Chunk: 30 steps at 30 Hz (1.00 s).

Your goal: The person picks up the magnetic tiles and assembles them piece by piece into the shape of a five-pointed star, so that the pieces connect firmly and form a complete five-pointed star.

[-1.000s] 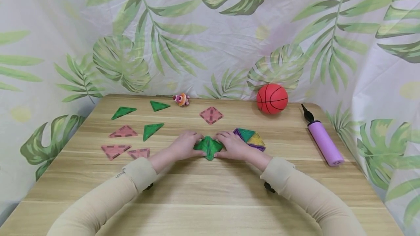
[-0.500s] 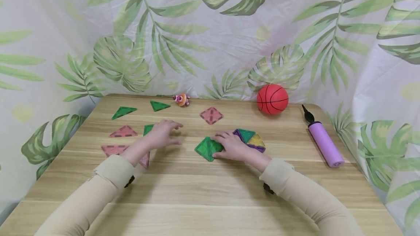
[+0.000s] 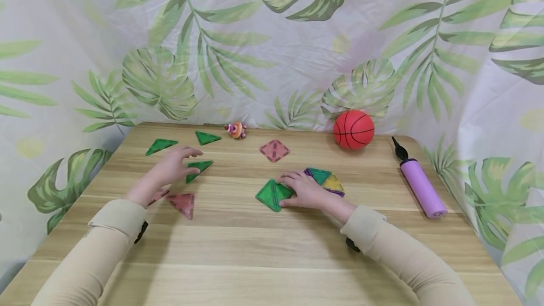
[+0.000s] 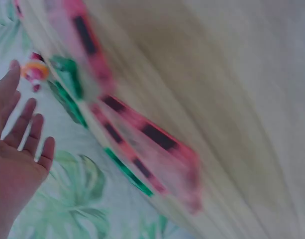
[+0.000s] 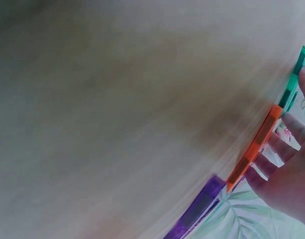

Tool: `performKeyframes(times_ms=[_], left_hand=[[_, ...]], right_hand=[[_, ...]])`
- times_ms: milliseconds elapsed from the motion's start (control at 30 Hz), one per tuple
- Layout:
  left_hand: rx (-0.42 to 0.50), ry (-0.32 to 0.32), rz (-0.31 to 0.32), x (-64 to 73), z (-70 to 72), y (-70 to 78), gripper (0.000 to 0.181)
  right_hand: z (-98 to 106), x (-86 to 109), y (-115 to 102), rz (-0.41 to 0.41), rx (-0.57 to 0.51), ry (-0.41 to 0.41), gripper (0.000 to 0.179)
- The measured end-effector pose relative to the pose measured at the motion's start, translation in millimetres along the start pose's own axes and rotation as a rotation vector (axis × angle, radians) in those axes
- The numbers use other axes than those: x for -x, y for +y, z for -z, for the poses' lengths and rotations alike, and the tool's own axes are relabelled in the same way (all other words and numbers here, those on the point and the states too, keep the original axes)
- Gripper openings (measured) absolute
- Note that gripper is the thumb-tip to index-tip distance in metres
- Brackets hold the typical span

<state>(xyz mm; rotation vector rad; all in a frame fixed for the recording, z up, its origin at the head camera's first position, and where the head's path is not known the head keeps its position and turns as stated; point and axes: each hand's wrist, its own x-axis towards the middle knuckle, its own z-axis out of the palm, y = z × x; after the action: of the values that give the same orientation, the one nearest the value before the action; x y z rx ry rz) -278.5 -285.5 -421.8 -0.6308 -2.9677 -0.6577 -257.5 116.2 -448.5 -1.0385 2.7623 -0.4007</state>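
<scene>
Head view: left hand [image 3: 172, 165] loosely spread, gripping nothing, near the green triangle [image 3: 201, 167]; right hand [image 3: 307, 191] relaxed against the green diamond [image 3: 271, 195], central on the table [image 3: 255, 259]. Could skew the diamond by pressing unevenly, or nudge the pink triangle [image 3: 184, 203] by trailing the left cuff [image 3: 121, 222].

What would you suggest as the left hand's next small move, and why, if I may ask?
Perhaps pinch the nearby green triangle: the left hand appears to hold nothing, and its thumb overlaps that triangle in the head view. The right hand touches the green diamond, seemingly steadying it.
</scene>
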Motion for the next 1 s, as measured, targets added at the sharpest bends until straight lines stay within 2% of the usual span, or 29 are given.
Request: performKeyframes(times_ms=[167,400,500,667,1000], left_hand=[[0.017,0.012,0.013,3.5,-1.3,-19.6,0.048],[0.002,-0.04,0.098,1.9,-5.2,-32.2,0.046],[0.012,-0.068,0.116,-1.1,-8.5,-36.0,0.048],[0.025,-0.096,0.093,-8.0,-11.5,-33.5,0.049],[0.009,-0.158,0.046,-21.1,-11.3,-13.2,0.049]], right_hand=[[0,0.6,3,0.018,-0.004,0.004,0.066],[3,0.4,2,0.014,0.007,0.006,0.065],[3,0.1,2,0.009,0.009,0.002,0.065],[1,-0.2,3,0.006,0.021,0.001,0.065],[4,-0.2,2,-0.003,0.013,-0.026,0.066]])
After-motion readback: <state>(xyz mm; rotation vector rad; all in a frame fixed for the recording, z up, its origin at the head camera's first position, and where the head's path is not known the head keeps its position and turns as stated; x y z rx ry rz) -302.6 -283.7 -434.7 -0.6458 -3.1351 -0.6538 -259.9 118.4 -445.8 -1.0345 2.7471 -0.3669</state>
